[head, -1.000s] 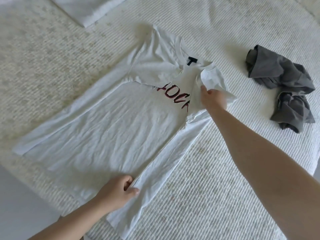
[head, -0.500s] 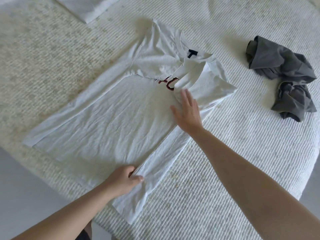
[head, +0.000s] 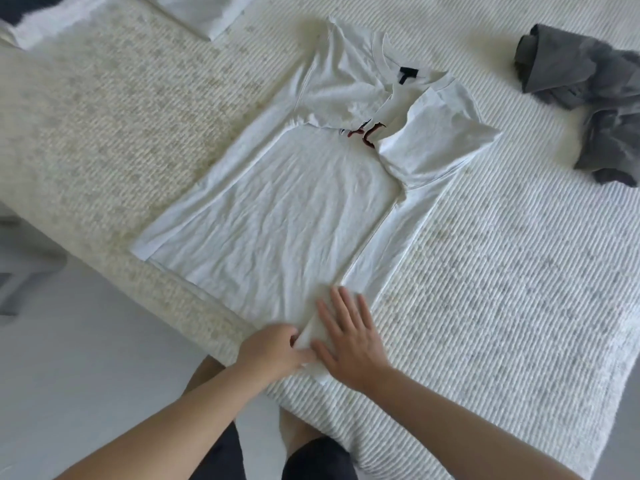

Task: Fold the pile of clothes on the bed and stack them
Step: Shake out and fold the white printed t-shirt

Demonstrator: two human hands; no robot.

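Note:
A white T-shirt [head: 294, 209] with red lettering lies flat on the bed, both sleeves and its right side folded inward. My left hand [head: 273, 351] pinches the shirt's bottom hem at the near edge of the bed. Right beside it, my right hand [head: 349, 337] lies flat with fingers spread on the folded strip at the hem. A crumpled grey garment [head: 595, 95] sits at the far right of the bed.
The bed has a white ribbed cover [head: 502, 289]. Folded white cloth [head: 204, 12] lies at the far top edge. The bed's near edge runs diagonally by my legs [head: 311, 455], with pale floor [head: 86, 358] to the left.
My right hand let go of the right sleeve, slid down along the folded side and now presses flat at the hem beside my left hand. The view shifted closer.

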